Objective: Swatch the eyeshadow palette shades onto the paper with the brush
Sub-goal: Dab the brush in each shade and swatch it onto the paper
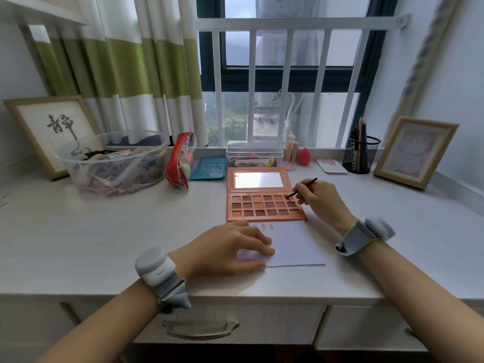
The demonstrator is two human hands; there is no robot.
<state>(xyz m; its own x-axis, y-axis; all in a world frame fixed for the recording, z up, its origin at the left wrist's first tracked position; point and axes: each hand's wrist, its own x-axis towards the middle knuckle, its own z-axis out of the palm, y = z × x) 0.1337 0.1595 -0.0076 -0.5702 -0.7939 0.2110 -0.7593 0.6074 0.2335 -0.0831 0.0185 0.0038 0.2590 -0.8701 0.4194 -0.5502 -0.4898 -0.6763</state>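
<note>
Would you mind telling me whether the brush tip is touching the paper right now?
No, the brush, held in the right hand, has its tip at a top-row pan of the palette, away from the paper.

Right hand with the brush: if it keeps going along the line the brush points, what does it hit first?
The right hand holds the brush angled down-left, tip at the top-right pan of the eyeshadow palette. Continuing that line, it would likely press into that pan first; whether the tip already touches is unclear from this view.

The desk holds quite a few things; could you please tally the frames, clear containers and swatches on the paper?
Picture frames: 2, one left, one right
Clear containers: 2, a tub and a lidded box
Swatches on the paper: 3
Total: 7
</note>
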